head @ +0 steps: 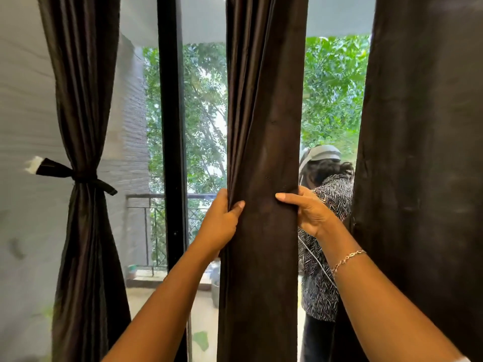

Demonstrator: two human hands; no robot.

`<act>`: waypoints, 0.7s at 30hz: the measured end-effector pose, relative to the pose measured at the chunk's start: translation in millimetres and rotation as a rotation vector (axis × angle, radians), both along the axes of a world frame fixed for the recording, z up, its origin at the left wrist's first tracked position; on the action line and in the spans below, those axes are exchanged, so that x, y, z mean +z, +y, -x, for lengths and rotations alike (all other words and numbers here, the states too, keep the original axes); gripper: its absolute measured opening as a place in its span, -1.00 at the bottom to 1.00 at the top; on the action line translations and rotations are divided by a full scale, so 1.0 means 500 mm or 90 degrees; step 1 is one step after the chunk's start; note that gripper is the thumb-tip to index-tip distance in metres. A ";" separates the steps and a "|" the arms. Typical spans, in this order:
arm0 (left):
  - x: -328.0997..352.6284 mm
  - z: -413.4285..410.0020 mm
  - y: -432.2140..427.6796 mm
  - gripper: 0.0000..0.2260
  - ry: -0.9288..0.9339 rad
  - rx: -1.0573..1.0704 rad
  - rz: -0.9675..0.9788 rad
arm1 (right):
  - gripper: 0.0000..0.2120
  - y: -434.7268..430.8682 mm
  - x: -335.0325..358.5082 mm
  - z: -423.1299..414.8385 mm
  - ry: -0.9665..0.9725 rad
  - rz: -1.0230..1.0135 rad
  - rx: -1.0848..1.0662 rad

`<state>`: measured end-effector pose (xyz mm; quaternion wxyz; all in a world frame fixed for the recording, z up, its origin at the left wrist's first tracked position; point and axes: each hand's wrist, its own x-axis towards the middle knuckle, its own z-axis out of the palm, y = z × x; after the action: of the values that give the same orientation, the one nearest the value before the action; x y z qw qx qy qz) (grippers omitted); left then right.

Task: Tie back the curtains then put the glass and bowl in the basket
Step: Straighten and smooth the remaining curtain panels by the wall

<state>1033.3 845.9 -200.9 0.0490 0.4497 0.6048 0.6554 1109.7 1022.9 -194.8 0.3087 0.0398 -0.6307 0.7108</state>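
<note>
I have the middle curtain [264,131] bunched between my left hand [222,220] and right hand [312,215], both curled round its edges; the cloth looks soft, light and rather slick, so I'd cinch it here, at hand height.

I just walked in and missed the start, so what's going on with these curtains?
A person holds the middle curtain bunched with both hands, the left hand gripping its left edge and the right hand its right edge. The left curtain is already tied back with a dark tie; the right curtain hangs loose. Nothing else of the task is in view.
</note>
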 end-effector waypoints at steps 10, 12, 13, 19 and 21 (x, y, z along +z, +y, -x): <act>-0.015 0.018 0.016 -0.55 0.191 0.205 0.054 | -0.66 -0.032 -0.011 -0.013 -0.057 -0.088 -0.100; -0.018 0.023 0.024 -0.57 0.205 0.244 0.085 | -0.61 -0.057 -0.024 -0.006 -0.045 -0.239 -0.296; -0.019 0.022 0.027 -0.59 0.218 0.262 0.088 | -0.60 -0.072 -0.036 -0.001 -0.040 -0.344 -0.427; -0.024 0.013 0.040 -0.75 0.196 0.254 0.020 | -0.33 -0.213 -0.132 -0.004 -0.028 -0.624 -0.633; -0.026 0.003 0.038 -0.77 0.153 0.197 -0.018 | -0.40 -0.234 -0.155 0.009 -0.037 -0.640 -0.581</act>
<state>1032.0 865.0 -214.1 -0.1312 0.4270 0.6588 0.6054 1105.2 906.1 -272.5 0.5048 -0.1109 -0.8460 0.1307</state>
